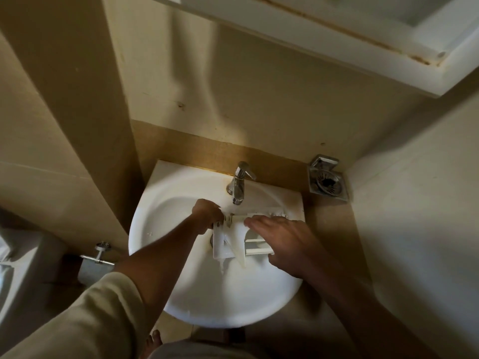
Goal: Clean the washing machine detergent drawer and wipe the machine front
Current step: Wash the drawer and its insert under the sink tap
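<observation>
A white plastic detergent drawer hangs over the bowl of a white washbasin, just below the chrome tap. My left hand grips the drawer's far left end with curled fingers. My right hand lies across the drawer's right half, fingers stretched out flat over its compartments and thumb at the near edge. Water dribbles off the drawer's near edge into the bowl. The washing machine itself is out of sight.
Beige tiled walls close in on both sides of the basin. A chrome soap holder is fixed at the right corner. A chrome paper holder sits low on the left. A white cabinet hangs overhead.
</observation>
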`<state>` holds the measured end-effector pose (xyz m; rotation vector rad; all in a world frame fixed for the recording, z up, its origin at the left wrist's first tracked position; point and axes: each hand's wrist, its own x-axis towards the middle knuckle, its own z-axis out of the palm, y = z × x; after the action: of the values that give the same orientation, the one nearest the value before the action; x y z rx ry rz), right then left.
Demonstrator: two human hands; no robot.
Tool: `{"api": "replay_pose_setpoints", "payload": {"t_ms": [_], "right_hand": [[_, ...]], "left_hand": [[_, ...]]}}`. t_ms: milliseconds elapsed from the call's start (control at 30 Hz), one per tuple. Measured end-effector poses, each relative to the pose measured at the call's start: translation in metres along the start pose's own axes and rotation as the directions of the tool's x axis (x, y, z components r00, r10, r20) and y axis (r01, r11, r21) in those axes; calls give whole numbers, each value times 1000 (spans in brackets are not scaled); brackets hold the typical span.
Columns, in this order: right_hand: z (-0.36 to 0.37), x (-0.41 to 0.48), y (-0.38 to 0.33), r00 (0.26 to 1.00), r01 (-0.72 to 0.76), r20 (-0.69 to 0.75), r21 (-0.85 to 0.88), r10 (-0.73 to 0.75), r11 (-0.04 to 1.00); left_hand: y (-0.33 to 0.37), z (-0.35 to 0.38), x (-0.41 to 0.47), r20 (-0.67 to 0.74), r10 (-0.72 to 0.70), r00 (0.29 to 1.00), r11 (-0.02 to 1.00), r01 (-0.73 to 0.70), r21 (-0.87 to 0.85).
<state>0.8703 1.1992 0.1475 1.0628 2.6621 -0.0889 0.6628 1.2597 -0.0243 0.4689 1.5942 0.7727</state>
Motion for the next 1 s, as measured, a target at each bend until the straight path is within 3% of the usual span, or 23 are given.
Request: {"api": "replay_pose_setpoints", "payload": {"t_ms": [200, 300, 500, 667, 867, 1000], "right_hand": [[-7, 3, 2, 998, -67, -17, 47, 68, 997], [-5, 8, -7, 997, -42, -67, 11, 42, 999], [5, 13, -17, 983, -99, -153, 38, 104, 994], [30, 8, -42, 977, -124, -173, 3, 123, 992], [45, -10, -40, 966, -208, -143, 80, 217, 975], [52, -20, -40, 955, -254, -139, 71, 262, 964]], "left_hand": [[-1, 4, -8, 150, 179, 972, 982, -169, -82], [0, 10, -5, 40, 318, 947, 944, -320, 82], [5, 12, -4, -31, 544, 838, 788, -499, 361], [-4, 10, -3, -71, 579, 813, 779, -524, 345], [1, -4, -9, 178, 480, 859, 856, -503, 120], [4, -7, -15, 206, 413, 887, 908, -419, -14]]}}
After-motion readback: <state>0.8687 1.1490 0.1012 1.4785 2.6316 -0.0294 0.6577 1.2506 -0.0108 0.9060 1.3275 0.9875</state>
